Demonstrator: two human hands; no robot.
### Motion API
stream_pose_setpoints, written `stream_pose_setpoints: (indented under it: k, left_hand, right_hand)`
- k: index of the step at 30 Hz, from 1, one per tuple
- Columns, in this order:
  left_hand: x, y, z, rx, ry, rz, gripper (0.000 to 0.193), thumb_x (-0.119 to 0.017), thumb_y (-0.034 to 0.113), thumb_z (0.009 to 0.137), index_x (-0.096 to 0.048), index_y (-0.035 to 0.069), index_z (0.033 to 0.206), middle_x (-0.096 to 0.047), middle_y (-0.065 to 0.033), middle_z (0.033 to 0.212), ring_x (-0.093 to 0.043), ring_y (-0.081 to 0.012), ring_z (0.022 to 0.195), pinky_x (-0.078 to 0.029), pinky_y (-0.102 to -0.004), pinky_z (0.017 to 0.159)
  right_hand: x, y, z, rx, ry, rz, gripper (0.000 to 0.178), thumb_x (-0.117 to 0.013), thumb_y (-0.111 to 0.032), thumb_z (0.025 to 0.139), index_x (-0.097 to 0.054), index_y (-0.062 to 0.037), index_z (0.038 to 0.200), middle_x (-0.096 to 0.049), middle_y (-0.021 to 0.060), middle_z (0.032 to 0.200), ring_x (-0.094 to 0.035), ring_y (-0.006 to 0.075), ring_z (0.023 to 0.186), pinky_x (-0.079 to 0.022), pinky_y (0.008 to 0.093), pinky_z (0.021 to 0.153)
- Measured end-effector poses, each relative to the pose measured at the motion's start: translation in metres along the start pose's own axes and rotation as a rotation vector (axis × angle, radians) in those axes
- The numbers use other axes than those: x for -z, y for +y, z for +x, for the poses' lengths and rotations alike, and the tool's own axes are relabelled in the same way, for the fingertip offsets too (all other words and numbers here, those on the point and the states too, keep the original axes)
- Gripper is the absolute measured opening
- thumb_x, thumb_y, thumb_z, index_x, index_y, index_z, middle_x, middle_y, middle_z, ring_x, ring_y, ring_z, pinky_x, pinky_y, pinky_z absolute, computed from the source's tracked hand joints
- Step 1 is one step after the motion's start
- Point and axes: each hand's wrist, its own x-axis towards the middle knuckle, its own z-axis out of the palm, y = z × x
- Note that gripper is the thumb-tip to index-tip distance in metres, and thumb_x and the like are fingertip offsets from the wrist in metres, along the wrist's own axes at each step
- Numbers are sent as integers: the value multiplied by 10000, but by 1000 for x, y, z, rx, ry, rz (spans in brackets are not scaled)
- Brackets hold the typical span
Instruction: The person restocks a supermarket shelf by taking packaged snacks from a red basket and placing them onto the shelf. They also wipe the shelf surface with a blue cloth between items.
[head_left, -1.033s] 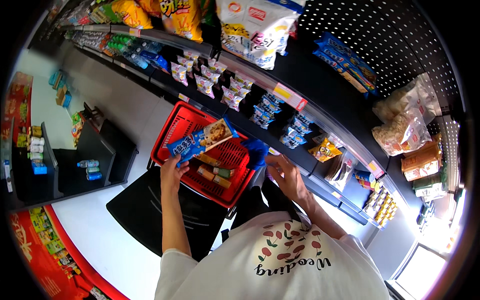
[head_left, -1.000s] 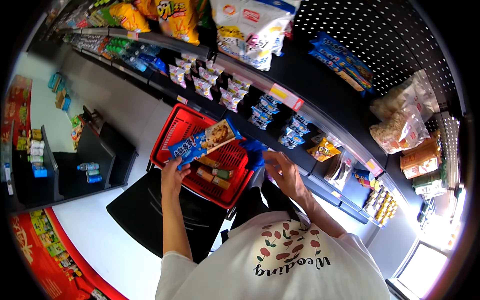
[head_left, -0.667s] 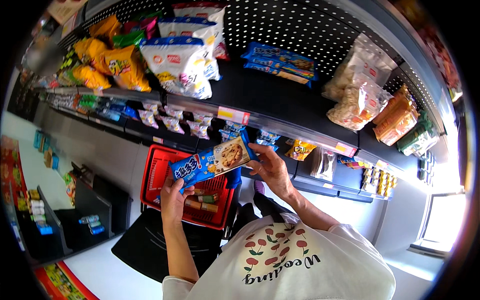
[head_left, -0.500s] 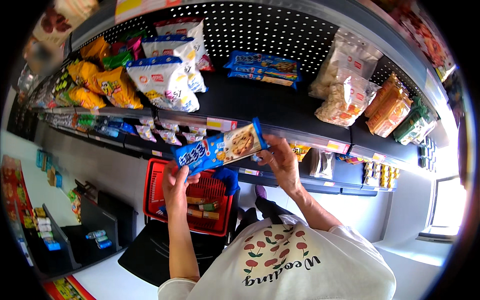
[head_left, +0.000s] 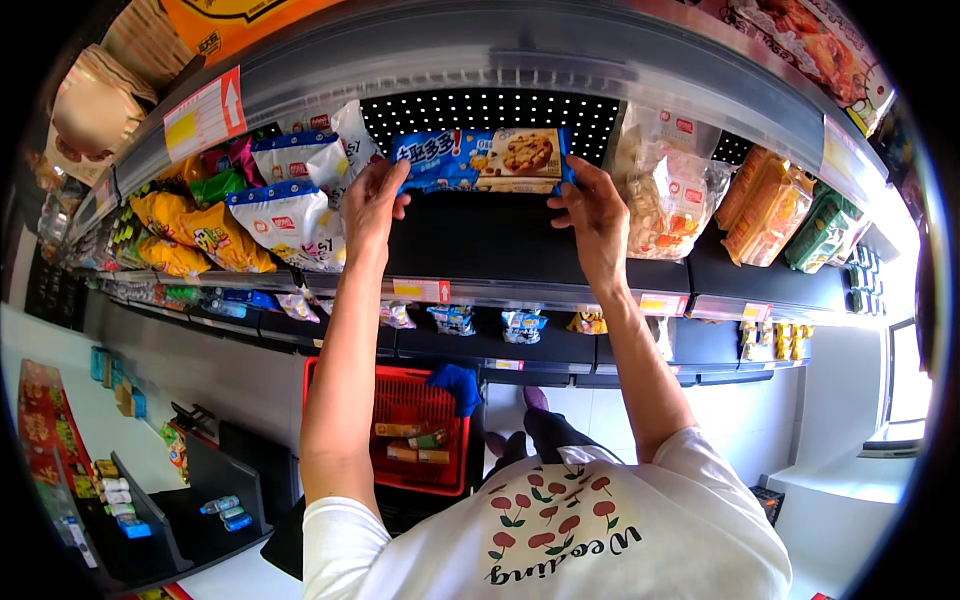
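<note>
The shelf [head_left: 480, 235] spans the view, curving out of sight at both sides. Below it, the red basket [head_left: 466, 440] is partly covered by the left forearm. The white bags [head_left: 288, 222] stand on the shelf's left, overlapping one another; the clear bags [head_left: 668, 205] are at its right. Between them, over the shelf, is the blue pack [head_left: 480, 160]; whether it rests on anything cannot be told. The left hand [head_left: 374, 207] grasps its left end, hiding the edge, and the right hand [head_left: 595, 205] its right end. A blue bundle [head_left: 457, 388], hard to identify, covers the basket's corner; small boxes [head_left: 402, 452] lie inside.
</note>
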Motion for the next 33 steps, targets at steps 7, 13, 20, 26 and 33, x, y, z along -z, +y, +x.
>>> stream_pose_setpoints:
  k: [7,13,20,26,33]
  left_hand:
    - [-28,-28,64,-38,6,87,353,-805,320,905,-719,21,1072,-711,-20,867,-627,-61,648,-449,-202,493]
    - [-34,-50,74,-22,44,164,334,-805,322,904,-741,31,1055,-718,-13,861,-632,-67,653,-437,-200,484]
    - [-35,-55,74,-53,28,142,320,-781,312,926,-738,32,1074,-710,-9,874,-629,-66,665,-449,-203,506]
    - [-35,-59,73,-75,45,172,368,-767,355,938,-723,40,1123,-709,-9,907,-644,-75,679,-444,-206,514]
    - [-38,-56,55,-259,127,242,468,-716,349,978,-616,9,1284,-706,-44,980,-679,-99,726,-507,-221,562]
  right_hand:
    - [-1,36,37,2,24,16,361,-566,-96,1044,-557,-11,1396,-622,126,1220,-717,167,962,-631,264,693]
    - [0,55,42,-37,27,-57,390,-580,-120,1044,-545,4,1412,-641,119,1181,-703,166,975,-630,268,686]
    - [2,62,42,-29,5,-87,410,-569,-117,1047,-524,2,1437,-673,109,1139,-700,159,966,-621,268,686]
    - [5,65,43,-37,-23,-67,406,-515,10,1015,-532,-36,1418,-594,109,1221,-703,166,980,-637,265,704]
    - [5,57,41,-46,-16,-108,416,-547,-25,1018,-519,-48,1433,-596,120,1172,-686,163,966,-620,263,671]
